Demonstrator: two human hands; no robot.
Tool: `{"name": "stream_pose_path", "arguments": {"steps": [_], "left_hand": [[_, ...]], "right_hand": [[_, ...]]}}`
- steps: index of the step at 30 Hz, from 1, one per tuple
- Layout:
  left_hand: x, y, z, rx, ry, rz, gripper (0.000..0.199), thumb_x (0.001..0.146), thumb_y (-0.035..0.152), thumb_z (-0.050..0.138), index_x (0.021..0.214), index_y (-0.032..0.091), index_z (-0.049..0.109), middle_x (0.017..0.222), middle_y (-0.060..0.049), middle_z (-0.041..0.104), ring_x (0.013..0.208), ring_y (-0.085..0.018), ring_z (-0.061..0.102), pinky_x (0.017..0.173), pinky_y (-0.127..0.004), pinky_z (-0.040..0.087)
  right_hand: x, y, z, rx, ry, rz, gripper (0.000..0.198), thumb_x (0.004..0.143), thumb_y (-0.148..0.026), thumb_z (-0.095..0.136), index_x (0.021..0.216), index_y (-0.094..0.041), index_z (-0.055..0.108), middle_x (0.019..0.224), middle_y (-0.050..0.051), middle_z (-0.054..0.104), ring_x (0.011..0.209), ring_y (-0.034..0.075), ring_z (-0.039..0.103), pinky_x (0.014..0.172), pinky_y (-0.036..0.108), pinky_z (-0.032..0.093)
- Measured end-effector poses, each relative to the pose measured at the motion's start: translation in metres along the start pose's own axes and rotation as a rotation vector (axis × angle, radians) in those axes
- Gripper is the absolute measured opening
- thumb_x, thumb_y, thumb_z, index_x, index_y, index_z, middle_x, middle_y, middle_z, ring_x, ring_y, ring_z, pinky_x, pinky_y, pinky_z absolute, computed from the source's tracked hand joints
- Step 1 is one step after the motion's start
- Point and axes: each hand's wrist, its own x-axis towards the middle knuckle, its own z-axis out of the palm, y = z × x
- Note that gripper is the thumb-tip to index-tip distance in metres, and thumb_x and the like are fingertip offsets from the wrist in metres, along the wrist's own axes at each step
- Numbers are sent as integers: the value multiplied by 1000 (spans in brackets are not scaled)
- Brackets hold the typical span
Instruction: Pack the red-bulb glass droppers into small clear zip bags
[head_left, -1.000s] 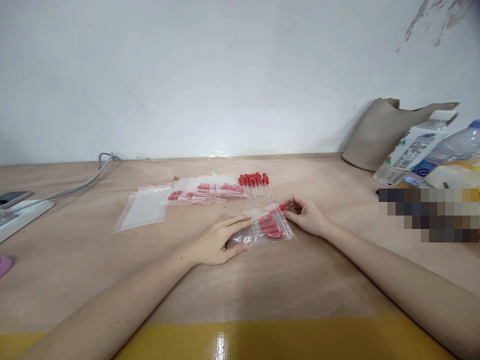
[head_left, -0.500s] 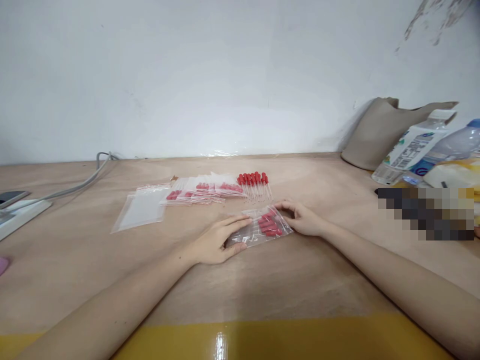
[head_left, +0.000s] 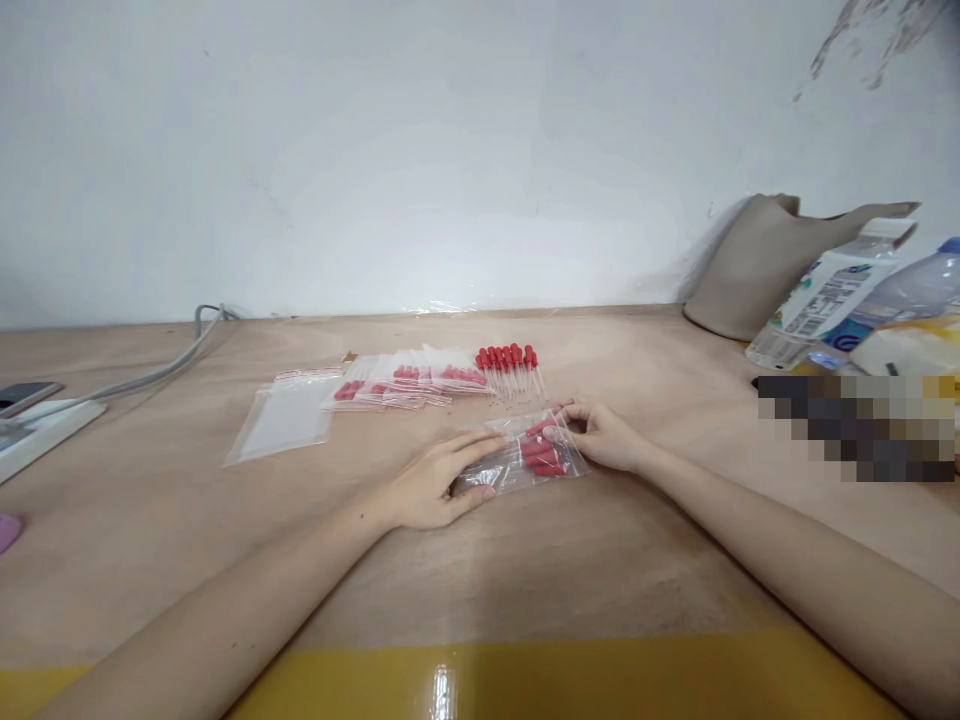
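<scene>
A clear zip bag (head_left: 499,468) lies on the table in front of me, with several red-topped droppers (head_left: 544,458) inside, their red ends toward the right. Over the bag's left end rests my left hand (head_left: 435,485), flat, thumb and fingers spread apart. At the bag's right end, my right hand (head_left: 609,440) pinches the upper corner beside the red tops, its thumb over the plastic. Just beyond the bag, loose glass droppers with red bulbs (head_left: 510,358) lie side by side. To their left overlap several filled zip bags (head_left: 409,365), and farther left are flat, empty-looking bags (head_left: 289,420).
A grey cable (head_left: 150,378) runs to a white power strip (head_left: 52,430) at left, near a phone (head_left: 26,395). On the right stand a brown-grey container (head_left: 739,265) and plastic bottles (head_left: 821,300), beside a pixelated patch. Yellow tape (head_left: 360,685) lines the front edge.
My right thumb has moved left onto the bag over the red tops, and the droppers inside have shifted slightly. My left hand stays in place.
</scene>
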Motion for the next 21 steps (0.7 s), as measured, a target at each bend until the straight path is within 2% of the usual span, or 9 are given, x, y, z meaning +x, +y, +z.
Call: {"name": "stream_pose_path", "arguments": {"steps": [5,8,13,21], "left_hand": [[-1,-2,1,1,-5,18,50,88,34,49,135,26,36,141,-5,35,128,-23,36,105,-40,31],[-1,-2,1,15,-11,20,49,88,34,48,135,28,36,142,-5,34,128,-23,35,105,-42,32],[0,0,-1,44,-28,4,48,89,35,48,135,28,37,142,-5,34,129,-23,35,105,-42,32],[-1,-2,0,35,-24,13,48,88,33,48,135,28,37,142,-5,34,129,-24,35,105,-43,32]], "right_hand": [[0,3,1,67,0,15,27,71,-44,61,72,-19,71,89,6,67,87,21,62,83,36,47],[1,6,4,17,58,37,26,71,-43,61,76,-21,72,92,5,68,91,22,62,83,36,47],[2,8,12,-69,173,122,26,68,-44,63,72,-19,72,78,5,70,77,21,64,75,35,49],[-3,-8,10,-185,110,10,21,71,-42,62,72,-23,72,94,4,68,94,24,60,83,40,45]]}}
